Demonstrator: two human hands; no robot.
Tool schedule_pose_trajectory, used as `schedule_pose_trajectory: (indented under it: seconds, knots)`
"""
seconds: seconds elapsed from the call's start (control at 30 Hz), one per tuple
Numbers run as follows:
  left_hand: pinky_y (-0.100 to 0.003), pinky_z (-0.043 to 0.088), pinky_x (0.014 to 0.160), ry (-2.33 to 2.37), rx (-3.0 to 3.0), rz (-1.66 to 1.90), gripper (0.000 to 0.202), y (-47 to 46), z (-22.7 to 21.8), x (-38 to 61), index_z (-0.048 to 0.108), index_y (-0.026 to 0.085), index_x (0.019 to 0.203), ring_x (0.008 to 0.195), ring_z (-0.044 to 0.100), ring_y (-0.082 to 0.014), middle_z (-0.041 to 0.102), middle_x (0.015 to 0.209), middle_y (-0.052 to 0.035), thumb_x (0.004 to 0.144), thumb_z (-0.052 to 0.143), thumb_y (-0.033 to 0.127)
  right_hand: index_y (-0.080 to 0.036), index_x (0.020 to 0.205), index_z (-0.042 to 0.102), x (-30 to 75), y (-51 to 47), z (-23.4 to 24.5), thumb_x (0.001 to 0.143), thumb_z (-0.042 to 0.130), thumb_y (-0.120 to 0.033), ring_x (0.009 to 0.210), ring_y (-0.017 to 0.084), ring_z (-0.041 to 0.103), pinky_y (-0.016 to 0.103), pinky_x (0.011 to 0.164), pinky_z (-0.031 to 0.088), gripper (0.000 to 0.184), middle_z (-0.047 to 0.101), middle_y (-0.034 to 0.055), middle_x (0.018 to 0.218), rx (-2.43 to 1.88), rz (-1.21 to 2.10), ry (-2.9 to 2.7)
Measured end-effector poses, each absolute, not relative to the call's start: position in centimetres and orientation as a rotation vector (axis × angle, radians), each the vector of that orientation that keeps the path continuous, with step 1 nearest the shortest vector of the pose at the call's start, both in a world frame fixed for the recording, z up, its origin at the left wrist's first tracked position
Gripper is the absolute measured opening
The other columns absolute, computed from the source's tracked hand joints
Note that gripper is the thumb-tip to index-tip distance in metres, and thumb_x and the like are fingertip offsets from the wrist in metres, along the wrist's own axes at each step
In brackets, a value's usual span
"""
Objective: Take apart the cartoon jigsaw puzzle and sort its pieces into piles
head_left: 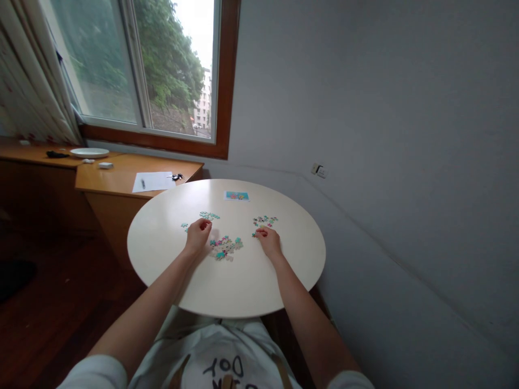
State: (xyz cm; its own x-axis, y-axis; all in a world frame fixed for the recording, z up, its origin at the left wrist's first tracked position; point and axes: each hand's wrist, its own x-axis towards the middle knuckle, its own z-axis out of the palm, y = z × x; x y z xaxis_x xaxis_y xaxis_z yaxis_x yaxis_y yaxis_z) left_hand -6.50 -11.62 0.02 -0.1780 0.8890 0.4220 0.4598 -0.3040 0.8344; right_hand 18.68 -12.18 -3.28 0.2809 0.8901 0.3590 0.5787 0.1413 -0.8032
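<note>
On the round white table lies a central heap of jigsaw puzzle pieces (225, 247), some printed in colour and others pale. My left hand (198, 233) hovers at the heap's upper left, thumb and fingers pinched; anything between them is too small to make out. Turquoise puzzle pieces (210, 215) lie just beyond it. Right of the heap, my right hand (268, 240) is closed, its fingertips on a small greenish puzzle piece (254, 235). Beyond this hand sits a group of multicoloured pieces (264, 220). A picture card (237, 196) lies flat toward the table's far side.
The round table (243, 292) stands close to a grey wall with a socket (321, 171). To the left, a wooden desk (117, 181) bears a paper sheet (152, 182), keys (177, 176), a small white box (106, 165) and a white plate (90, 153) beneath the window.
</note>
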Motion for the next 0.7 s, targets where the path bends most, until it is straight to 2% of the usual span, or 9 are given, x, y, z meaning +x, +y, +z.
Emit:
schedule_pose_trajectory:
  seconds: [0.17, 0.33, 0.53, 0.7]
  knots:
    - [-0.026, 0.040, 0.059, 1.545, 1.713, 1.449, 0.018, -11.8, 0.1, -6.3, 0.062, 0.015, 0.069, 0.058, 0.052, -0.0143, 0.059, 0.059, -0.0010, 0.067, 0.051, 0.030, -0.022, 0.071, 0.069, 17.6, -12.4, -2.2, 0.072, 0.059, -0.020, 0.074, 0.016, 0.062, 0.034, 0.084, 0.038, 0.010, 0.070, -0.0003, 0.072, -1.692, 0.201, -1.560]
    - [-0.026, 0.040, 0.059, 1.528, 1.712, 1.427, 0.017, -11.7, -0.2, -6.2, 0.060, 0.016, 0.068, 0.059, 0.052, -0.0141, 0.059, 0.059, -0.0007, 0.067, 0.051, 0.030, -0.021, 0.068, 0.067, 16.9, -13.1, -1.3, 0.073, 0.056, -0.015, 0.076, 0.018, 0.058, 0.035, 0.082, 0.032, 0.013, 0.070, 0.0022, 0.073, -1.735, 0.045, -1.634]
    - [-0.026, 0.041, 0.061, 1.533, 1.724, 1.388, 0.016, -11.6, -0.3, -6.3, 0.061, 0.016, 0.068, 0.060, 0.053, -0.0141, 0.061, 0.062, -0.0011, 0.067, 0.051, 0.028, -0.018, 0.077, 0.068, 15.6, -14.5, -0.8, 0.077, 0.053, -0.013, 0.079, 0.018, 0.057, 0.034, 0.080, 0.034, 0.015, 0.069, 0.0050, 0.081, -1.547, 0.032, -1.733]
    - [-0.027, 0.042, 0.063, 1.507, 1.739, 1.337, 0.016, -11.5, -0.3, -6.4, 0.061, 0.016, 0.066, 0.063, 0.055, -0.0151, 0.063, 0.065, -0.0027, 0.066, 0.051, 0.028, -0.022, 0.090, 0.069, 13.5, -16.1, -0.5, 0.079, 0.059, -0.021, 0.092, 0.020, 0.055, 0.035, 0.083, 0.035, 0.015, 0.065, 0.0053, 0.093, -1.315, 0.104, -1.972]
